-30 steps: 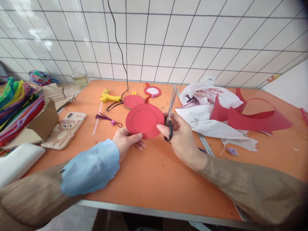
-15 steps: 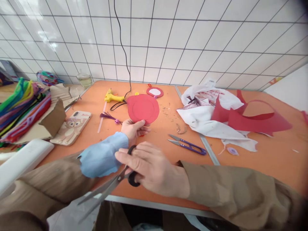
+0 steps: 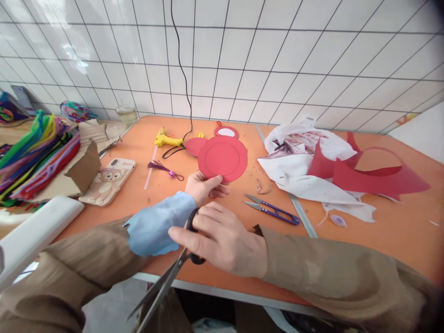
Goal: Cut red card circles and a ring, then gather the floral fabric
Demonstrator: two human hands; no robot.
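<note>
A round red paper disc, marked with an inner circle, is pinched at its lower edge by my left hand. My right hand grips black-handled scissors; their blades are parted and point down-left past the table's front edge. Behind the disc lie another red round piece, partly covered from view, and a small red oval with a white centre. Purple thread snips lie on the table to the right of the disc.
At the left are a yellow glue gun, a purple tassel with a bell, a phone in a case, pipe cleaners and a white bar-shaped object. A white plastic bag and red paper scraps lie right.
My left hand has moved the red disc to the right, uncovering more of the red piece behind it. The scissors remain in my right hand. The view has shifted slightly.
</note>
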